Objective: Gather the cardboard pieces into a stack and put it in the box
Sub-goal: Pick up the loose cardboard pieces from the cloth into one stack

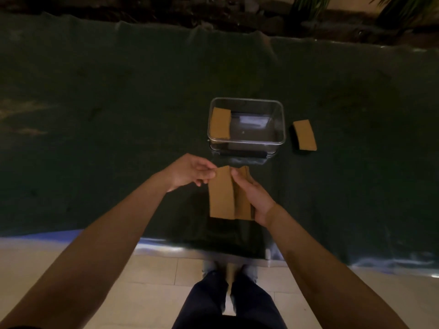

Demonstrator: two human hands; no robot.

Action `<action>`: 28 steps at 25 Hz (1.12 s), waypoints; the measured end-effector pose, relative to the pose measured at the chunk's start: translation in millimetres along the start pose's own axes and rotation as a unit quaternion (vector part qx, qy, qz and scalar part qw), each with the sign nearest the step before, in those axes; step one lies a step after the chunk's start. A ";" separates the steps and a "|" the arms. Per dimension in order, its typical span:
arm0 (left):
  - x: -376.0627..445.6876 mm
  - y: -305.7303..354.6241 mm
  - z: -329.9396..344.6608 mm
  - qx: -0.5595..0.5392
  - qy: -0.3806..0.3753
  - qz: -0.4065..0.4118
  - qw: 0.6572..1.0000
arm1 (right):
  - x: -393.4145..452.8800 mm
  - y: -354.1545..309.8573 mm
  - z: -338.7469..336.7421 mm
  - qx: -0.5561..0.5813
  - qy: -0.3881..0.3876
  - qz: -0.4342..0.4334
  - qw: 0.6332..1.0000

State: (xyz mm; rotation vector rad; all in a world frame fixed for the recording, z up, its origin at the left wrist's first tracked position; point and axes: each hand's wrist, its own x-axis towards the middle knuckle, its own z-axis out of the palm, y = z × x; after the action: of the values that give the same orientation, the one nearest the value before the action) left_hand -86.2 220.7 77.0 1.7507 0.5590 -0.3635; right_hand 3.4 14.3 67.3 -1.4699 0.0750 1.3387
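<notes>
I hold several brown cardboard pieces [222, 198] fanned out above the dark green cloth, just in front of the clear plastic box [281, 119]. My left hand [190, 173] pinches the top left corner of the front piece. My right hand [255, 197] grips the pieces behind it along their right side. One cardboard piece [221, 126] leans inside the box against its left wall. Another cardboard piece [304, 134] lies on the cloth to the right of the box.
The dark green cloth [107, 138] covers the whole table, its front edge near my legs. Pale floor tiles [154, 293] show below. Dark ground and plants [308, 5] lie behind the table's far edge.
</notes>
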 end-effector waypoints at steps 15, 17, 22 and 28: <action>-14.2 29.5 57.4 0.156 0.142 0.151 0.966 | -26.0 -0.4 8.6 0.094 -0.009 -0.054 0.994; -22.0 30.7 56.5 0.118 0.030 0.167 0.978 | -27.0 -4.0 7.2 0.104 0.021 -0.057 0.993; -29.3 35.4 68.5 0.330 -0.052 0.224 0.915 | -29.9 -10.4 12.3 0.068 0.037 -0.067 0.995; -32.6 41.6 74.1 0.390 -0.013 0.262 0.883 | -36.8 -2.5 9.5 0.094 0.005 -0.093 0.991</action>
State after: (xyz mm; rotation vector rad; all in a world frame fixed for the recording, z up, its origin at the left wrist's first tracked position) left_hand -87.0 135.6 109.5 2.5726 -0.1448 -0.2331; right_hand -14.5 0.8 98.1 -1.2918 0.0673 1.1422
